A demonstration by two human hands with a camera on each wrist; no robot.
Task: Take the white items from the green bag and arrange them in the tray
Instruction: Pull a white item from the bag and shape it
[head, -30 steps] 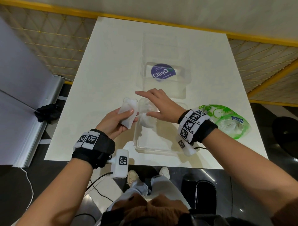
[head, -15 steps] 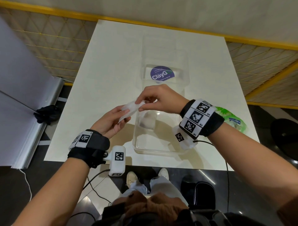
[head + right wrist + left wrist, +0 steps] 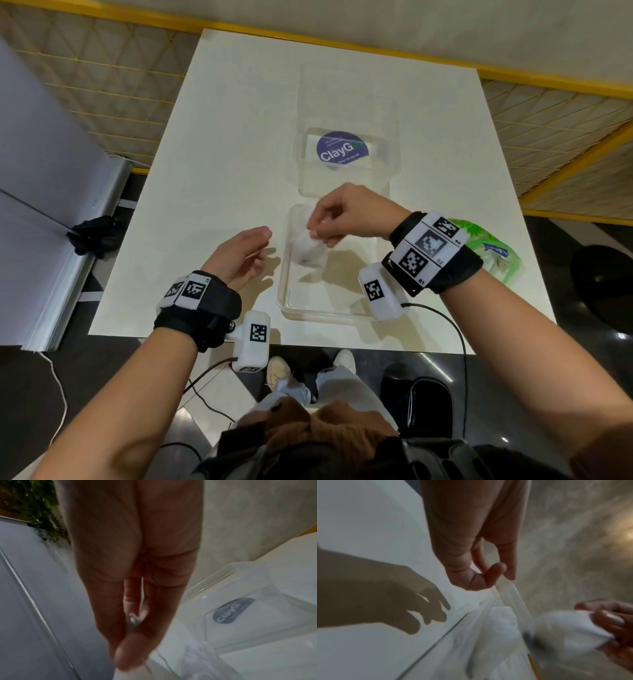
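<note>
1. The white item has changed hands: half a second ago both hands held it left of the tray, and now the right hand alone has it over the tray while the left has let go.
2. Far left, a black cloth (image 3: 94,235) lies at the edge of a grey panel, off the table (image 3: 219,144).
3. The left hand (image 3: 241,255) hovers over the table just beside the tray's left wall, palm up, fingers loosely curled and holding nothing.
4. The clear tray (image 3: 291,308) sits at the table's near edge; another white item (image 3: 310,250) already lies at its far end.
5. The right hand (image 3: 346,214) pinches the white item (image 3: 565,627) in its fingertips above that far end (blurred in both wrist views).
6. Beyond the tray stands a clear container (image 3: 346,102) with a purple "ClayG" sticker (image 3: 342,152).
7. Far right, the green bag (image 3: 493,253) lies on the table behind the right wrist, with white visible inside.
</note>
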